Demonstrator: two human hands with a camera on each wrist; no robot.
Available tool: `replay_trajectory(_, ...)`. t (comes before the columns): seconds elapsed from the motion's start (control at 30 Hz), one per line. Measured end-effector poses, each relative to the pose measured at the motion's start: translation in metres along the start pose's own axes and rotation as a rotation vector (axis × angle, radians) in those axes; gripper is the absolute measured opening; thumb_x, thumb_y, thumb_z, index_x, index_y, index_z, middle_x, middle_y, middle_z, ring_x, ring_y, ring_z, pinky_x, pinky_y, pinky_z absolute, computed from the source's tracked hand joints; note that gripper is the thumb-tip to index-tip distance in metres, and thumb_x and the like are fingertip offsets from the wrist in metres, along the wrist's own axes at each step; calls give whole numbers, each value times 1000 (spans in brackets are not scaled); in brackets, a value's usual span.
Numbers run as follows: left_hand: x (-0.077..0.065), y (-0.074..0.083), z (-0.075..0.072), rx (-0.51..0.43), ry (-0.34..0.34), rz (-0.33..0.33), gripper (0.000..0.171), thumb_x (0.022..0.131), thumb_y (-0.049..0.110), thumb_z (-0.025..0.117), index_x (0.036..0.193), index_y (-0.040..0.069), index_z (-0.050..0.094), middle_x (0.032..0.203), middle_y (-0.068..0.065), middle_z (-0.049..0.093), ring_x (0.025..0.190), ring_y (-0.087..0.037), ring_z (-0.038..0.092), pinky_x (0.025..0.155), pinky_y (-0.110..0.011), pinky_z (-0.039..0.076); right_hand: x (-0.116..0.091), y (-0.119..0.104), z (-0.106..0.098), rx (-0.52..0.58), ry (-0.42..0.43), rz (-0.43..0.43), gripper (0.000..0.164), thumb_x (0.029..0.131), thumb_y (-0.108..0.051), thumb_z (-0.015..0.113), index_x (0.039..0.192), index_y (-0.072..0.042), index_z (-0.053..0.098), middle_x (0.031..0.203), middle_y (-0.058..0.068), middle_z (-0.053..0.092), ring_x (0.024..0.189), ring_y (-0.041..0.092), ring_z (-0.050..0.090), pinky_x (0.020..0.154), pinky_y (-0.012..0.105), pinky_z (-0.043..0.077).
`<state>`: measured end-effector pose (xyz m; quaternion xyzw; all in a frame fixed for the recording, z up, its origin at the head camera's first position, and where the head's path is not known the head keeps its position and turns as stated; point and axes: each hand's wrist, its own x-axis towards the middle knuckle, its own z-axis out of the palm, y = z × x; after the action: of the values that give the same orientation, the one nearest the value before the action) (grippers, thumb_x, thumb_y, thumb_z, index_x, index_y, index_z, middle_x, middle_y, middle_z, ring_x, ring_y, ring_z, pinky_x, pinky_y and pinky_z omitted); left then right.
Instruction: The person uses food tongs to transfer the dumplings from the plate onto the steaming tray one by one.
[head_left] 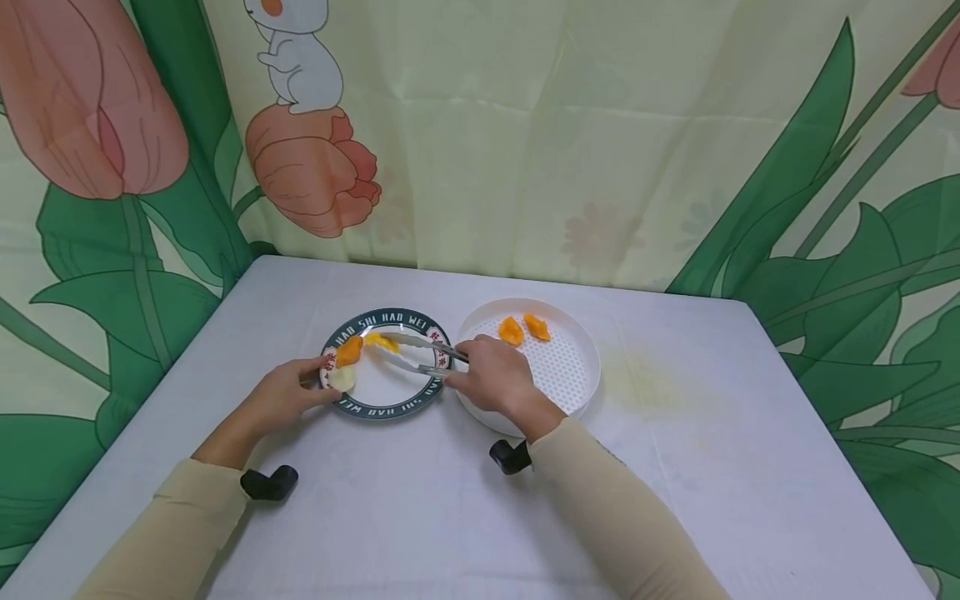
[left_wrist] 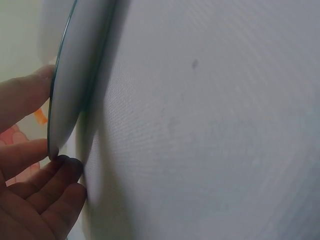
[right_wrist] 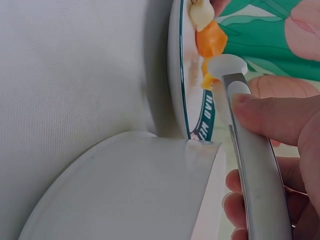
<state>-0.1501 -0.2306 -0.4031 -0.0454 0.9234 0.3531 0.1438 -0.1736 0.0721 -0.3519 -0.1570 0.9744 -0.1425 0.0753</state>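
**Two hands at a plate of bright pieces**

The left hand (head_left: pixel 288 396) clamps thumb and fingers on the rim of a white plate (head_left: pixel 390 412) with a lettered dark-teal border. At its left lie a pale piece (head_left: pixel 342 380) and an orange piece (head_left: pixel 349 351), then a yellow piece (head_left: pixel 382 342). The right hand (head_left: pixel 495 375) has fingers closed around silver tongs (head_left: pixel 408 340), tips at the yellow piece. Rightmost, a white perforated tray (head_left: pixel 573 387).

White-clothed table (head_left: pixel 375 517); tulip-printed backdrop (head_left: pixel 480 183).

Counted: one plate, one tray, three plate pieces, two orange tray pieces (head_left: pixel 511 331).

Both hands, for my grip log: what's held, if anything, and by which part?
The right hand holds the tongs by their arms; the left hand grips the lettered plate by its left rim.
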Motion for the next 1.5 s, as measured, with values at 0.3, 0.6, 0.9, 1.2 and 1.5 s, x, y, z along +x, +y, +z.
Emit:
replay_trajectory(0.3, 1, 1, 0, 5, 0, 6, 83, 90, 36, 74, 154, 0, 34, 151, -34, 35, 137, -50, 35, 102, -54, 45, -14, 19, -3, 68, 22, 3, 47, 89, -41, 74, 128, -15, 69, 96, 0, 62, 83, 18, 54, 65, 30, 46)
replay_trajectory(0.6, 1, 0, 0, 4, 1, -2, 83, 91, 36, 73, 154, 0, 33, 151, -34, 35, 137, -50, 35, 102, -54, 45, -33, 38, -10, 137, 67, -8, 47, 88, -39, 75, 127, -15, 70, 104, 1, 67, 88, 18, 54, 67, 32, 45)
replay_trajectory(0.9, 1, -1, 0, -6, 4, 10, 83, 91, 35, 74, 153, -1, 34, 151, -34, 35, 137, -51, 35, 101, -55, 45, -48, 56, -19, 157, 150, 16, 57, 87, -42, 73, 135, -12, 65, 121, 6, 67, 99, 24, 59, 73, 38, 48)
replay_trajectory(1.2, 0, -1, 0, -5, 12, 12, 81, 91, 34, 74, 153, -1, 35, 150, -34, 35, 136, -51, 36, 100, -55, 46, -58, 79, -29, 160, 200, 84, 60, 87, -41, 73, 137, -10, 62, 125, 13, 65, 103, 29, 61, 75, 42, 50)
replay_trajectory(1.5, 1, -2, 1, -13, 11, 13, 82, 90, 34, 74, 153, -2, 34, 150, -34, 35, 136, -51, 37, 100, -54, 46, -62, 99, -33, 188, 210, 165, 62, 89, -39, 71, 139, -4, 59, 131, 18, 61, 110, 34, 59, 82, 47, 50)
